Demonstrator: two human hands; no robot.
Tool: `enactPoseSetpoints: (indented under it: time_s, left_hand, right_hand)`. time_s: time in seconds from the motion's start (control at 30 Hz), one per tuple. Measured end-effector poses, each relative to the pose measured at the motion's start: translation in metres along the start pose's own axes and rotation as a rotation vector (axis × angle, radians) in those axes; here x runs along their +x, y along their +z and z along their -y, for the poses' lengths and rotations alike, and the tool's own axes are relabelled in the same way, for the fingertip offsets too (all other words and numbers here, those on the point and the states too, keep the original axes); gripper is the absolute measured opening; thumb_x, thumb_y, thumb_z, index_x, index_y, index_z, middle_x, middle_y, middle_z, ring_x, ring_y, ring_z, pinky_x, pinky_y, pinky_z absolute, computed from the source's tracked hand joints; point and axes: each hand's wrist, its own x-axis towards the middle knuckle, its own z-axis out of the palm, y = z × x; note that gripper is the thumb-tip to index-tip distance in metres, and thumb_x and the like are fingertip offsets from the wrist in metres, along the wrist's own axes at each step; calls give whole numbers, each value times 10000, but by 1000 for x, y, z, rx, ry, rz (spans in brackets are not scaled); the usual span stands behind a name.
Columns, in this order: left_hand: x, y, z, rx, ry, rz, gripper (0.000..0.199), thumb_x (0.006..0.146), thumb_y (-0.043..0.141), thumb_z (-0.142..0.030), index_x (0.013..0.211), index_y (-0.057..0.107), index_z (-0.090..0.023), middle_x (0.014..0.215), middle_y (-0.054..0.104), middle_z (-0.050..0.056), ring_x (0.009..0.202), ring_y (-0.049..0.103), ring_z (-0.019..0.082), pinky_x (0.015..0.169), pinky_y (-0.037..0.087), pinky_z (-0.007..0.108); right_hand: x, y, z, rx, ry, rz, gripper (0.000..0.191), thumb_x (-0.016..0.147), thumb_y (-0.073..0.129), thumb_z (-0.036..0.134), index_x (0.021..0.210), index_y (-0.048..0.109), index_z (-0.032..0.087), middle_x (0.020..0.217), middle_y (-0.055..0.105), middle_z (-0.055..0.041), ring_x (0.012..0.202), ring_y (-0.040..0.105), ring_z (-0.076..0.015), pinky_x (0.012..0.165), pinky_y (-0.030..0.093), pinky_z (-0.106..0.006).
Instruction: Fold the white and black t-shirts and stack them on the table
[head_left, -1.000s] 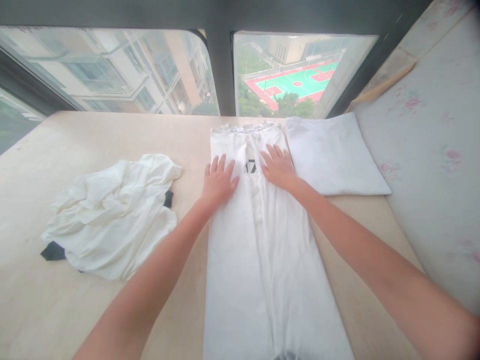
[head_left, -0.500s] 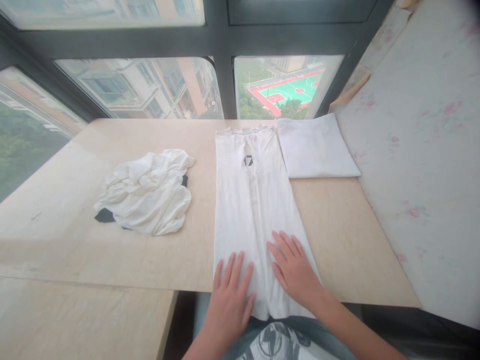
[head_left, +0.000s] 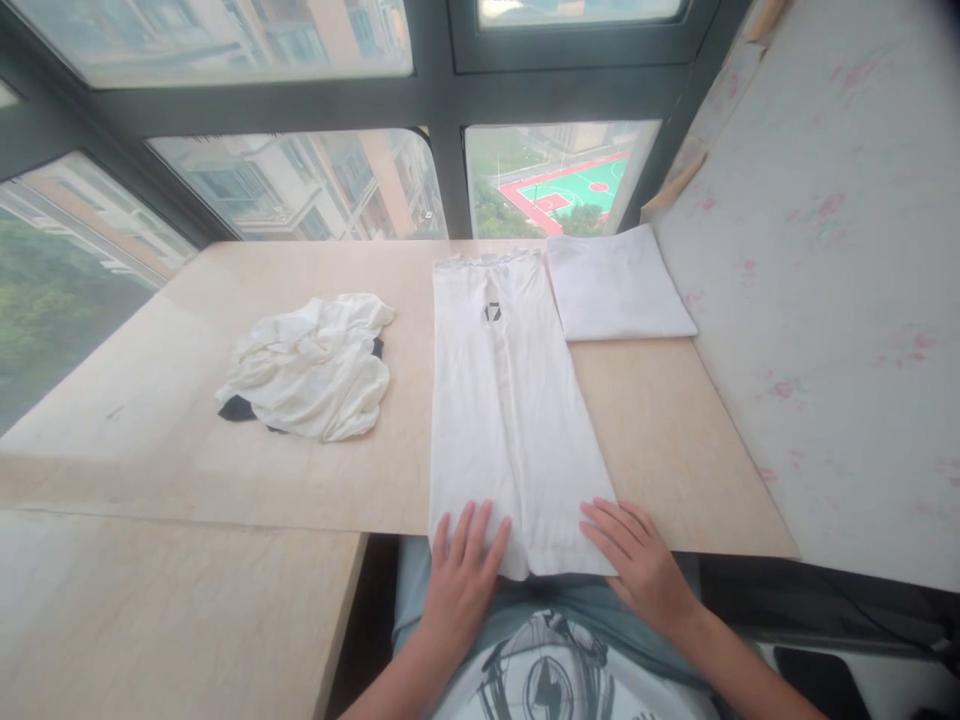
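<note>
White trousers (head_left: pixel 491 420) lie flat on the wooden table, waistband toward the window, with a small dark mark near the top. Their two leg ends hang slightly past the table's near edge. My left hand (head_left: pixel 463 570) rests on the lower end of the left leg, fingers stretched and spread. At the right leg's lower outer edge lies my right hand (head_left: pixel 641 555), its fingers extended over the cloth and the thumb mostly hidden. Both hands press on the fabric without a visible grip.
A crumpled white garment with dark parts (head_left: pixel 315 370) lies on the left of the table (head_left: pixel 180 470). Folded white cloth (head_left: pixel 622 285) sits at the back right, beside a flower-patterned wall panel (head_left: pixel 832 300). Dark-framed windows (head_left: pixel 442 100) stand behind the table.
My right hand has slid right and toward me, from the middle of the right leg to its lower outer edge. My left hand stays on the left leg. The view has tilted up slightly.
</note>
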Motion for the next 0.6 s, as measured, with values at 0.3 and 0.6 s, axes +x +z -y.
enactPoseSetpoints:
  time_s: [0.3, 0.6]
  left_hand:
    - [14, 8, -28, -20, -44, -74, 498, 902, 498, -135, 1399, 524, -152, 1488, 483, 140, 1408, 392, 329, 1178, 242, 566]
    - [7, -12, -12, -144, 16, -69, 531, 838, 459, -57, 1356, 563, -116, 1443, 536, 129, 1373, 434, 315, 1144, 333, 494]
  right_hand:
    - [9, -10, -7, 80, -79, -40, 438, 816, 469, 43, 1211, 634, 139, 1329, 610, -120, 1304, 503, -271, 1074, 432, -516]
    - [26, -31, -12, 209, 50, -43, 351, 850, 493, 63, 1127, 658, 202, 1093, 710, -57, 1023, 656, -186, 927, 550, -361]
